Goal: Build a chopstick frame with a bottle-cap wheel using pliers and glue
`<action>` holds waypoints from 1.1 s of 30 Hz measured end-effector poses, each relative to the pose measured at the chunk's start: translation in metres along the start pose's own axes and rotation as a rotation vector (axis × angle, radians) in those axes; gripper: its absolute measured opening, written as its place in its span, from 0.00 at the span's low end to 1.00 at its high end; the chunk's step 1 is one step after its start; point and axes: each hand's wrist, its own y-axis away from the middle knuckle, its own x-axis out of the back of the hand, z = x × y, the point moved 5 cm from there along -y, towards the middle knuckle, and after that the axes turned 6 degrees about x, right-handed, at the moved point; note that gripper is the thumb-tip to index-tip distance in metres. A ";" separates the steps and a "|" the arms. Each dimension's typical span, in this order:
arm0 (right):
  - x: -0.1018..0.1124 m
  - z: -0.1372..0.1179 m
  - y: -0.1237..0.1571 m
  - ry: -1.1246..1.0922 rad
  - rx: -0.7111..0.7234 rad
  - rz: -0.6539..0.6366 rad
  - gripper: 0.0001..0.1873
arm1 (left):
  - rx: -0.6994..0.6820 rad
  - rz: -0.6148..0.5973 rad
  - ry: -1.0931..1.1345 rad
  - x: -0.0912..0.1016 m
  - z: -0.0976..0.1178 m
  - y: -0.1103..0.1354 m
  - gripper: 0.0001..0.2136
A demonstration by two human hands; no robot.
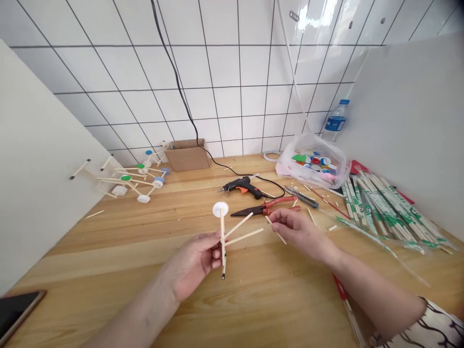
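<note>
My left hand (203,256) pinches a small frame of wooden sticks (239,226), held up over the tabletop. One white bottle cap (220,209) sits at its top, two sticks jut out to the right, and its lower end has a dark tip. Between the thumb and fingers of my right hand (295,229) is a short loose wooden stick (276,230), apart from the frame. Just behind that hand lie long-nose pliers (266,207) with red handles. Farther back, a black glue gun (242,186) with an orange trigger rests on its side.
Stick-and-cap cars (137,181) stand at the left by a cardboard box (188,155). At the right are a bag of caps (314,162), a utility knife (304,197), wrapped chopsticks (395,208) and a water bottle (336,120). A black cord (224,166) crosses the back; a phone (21,314) lies front left.
</note>
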 end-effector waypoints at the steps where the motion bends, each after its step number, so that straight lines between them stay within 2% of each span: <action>1: 0.000 0.002 0.000 -0.103 -0.032 0.010 0.09 | 0.002 -0.008 -0.007 -0.001 -0.001 0.000 0.06; 4: -0.005 0.007 0.000 -0.316 -0.105 0.018 0.16 | 0.013 -0.031 -0.023 -0.004 -0.002 0.002 0.05; 7: -0.010 0.008 0.000 -0.405 -0.144 0.025 0.18 | 0.037 -0.036 -0.040 -0.007 -0.004 0.004 0.05; 17: -0.016 0.010 0.000 -0.452 -0.220 0.083 0.21 | 0.039 -0.061 -0.055 -0.009 -0.006 0.005 0.05; 33: -0.018 0.007 -0.001 -0.492 -0.229 0.083 0.20 | 0.067 -0.036 -0.064 -0.013 -0.009 0.007 0.05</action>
